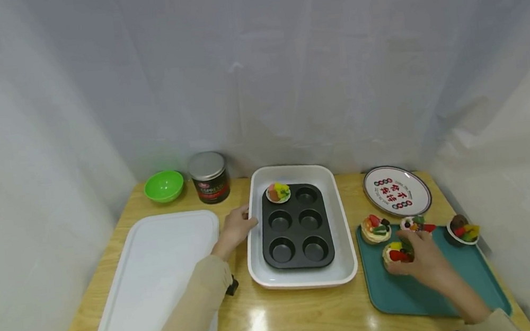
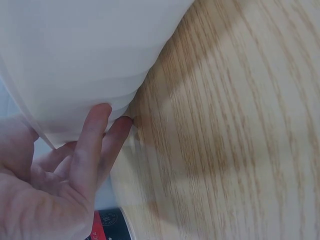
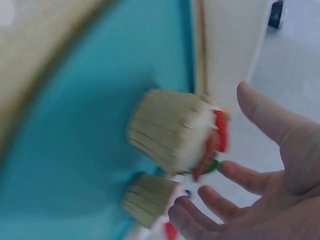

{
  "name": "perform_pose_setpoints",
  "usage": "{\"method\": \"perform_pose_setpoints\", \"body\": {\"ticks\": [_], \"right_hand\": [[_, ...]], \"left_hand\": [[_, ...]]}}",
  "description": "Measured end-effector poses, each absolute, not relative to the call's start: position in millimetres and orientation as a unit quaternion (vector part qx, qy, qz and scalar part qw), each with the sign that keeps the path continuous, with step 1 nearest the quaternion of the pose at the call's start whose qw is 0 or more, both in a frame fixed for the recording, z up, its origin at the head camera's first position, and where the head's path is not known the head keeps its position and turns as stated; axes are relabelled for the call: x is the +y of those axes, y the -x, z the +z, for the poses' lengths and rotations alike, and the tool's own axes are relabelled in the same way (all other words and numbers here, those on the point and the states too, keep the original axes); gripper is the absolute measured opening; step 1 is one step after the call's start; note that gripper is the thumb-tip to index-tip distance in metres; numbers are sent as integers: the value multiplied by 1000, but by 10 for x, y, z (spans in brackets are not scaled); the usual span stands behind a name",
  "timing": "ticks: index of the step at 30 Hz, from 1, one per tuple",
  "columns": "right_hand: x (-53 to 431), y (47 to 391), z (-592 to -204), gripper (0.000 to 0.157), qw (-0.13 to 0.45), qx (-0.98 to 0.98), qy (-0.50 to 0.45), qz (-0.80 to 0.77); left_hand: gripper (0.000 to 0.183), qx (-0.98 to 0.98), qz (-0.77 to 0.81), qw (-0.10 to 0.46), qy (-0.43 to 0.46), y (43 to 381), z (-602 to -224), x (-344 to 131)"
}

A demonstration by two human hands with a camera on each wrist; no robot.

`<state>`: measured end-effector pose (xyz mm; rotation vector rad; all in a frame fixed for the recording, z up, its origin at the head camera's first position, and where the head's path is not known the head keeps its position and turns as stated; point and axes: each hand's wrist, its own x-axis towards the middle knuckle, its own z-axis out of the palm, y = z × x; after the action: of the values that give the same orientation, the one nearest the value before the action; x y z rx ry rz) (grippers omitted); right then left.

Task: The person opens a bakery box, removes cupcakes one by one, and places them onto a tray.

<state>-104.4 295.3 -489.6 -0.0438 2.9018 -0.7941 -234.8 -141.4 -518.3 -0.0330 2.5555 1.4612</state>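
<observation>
My left hand holds the left side of a white rectangular tray, thumb at the rim. In the left wrist view its fingers lie against the outer wall. Inside the tray lies a black muffin pan, with a fruit-topped cupcake in its back left cup. My right hand reaches over a teal tray, fingers spread around a cupcake with red and yellow fruit. In the right wrist view, thumb and fingers stand apart beside a cupcake.
More cupcakes stand on the teal tray: one at its back left, one behind my hand, and a dark-cupped one at the right. A plate, green bowl, espresso tin and white board surround them.
</observation>
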Motion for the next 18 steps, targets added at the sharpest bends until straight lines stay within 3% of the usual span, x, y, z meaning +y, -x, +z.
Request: {"method": "perform_pose_setpoints", "body": {"ticks": [7, 18], "right_hand": [[2823, 1259, -4528, 80, 0, 959, 47, -280], [2529, 1792, -4405, 84, 12, 948, 87, -306]], "left_hand": [[63, 865, 491, 102, 19, 2344, -5161, -1407], [61, 871, 481, 100, 16, 2358, -5163, -1392]]}}
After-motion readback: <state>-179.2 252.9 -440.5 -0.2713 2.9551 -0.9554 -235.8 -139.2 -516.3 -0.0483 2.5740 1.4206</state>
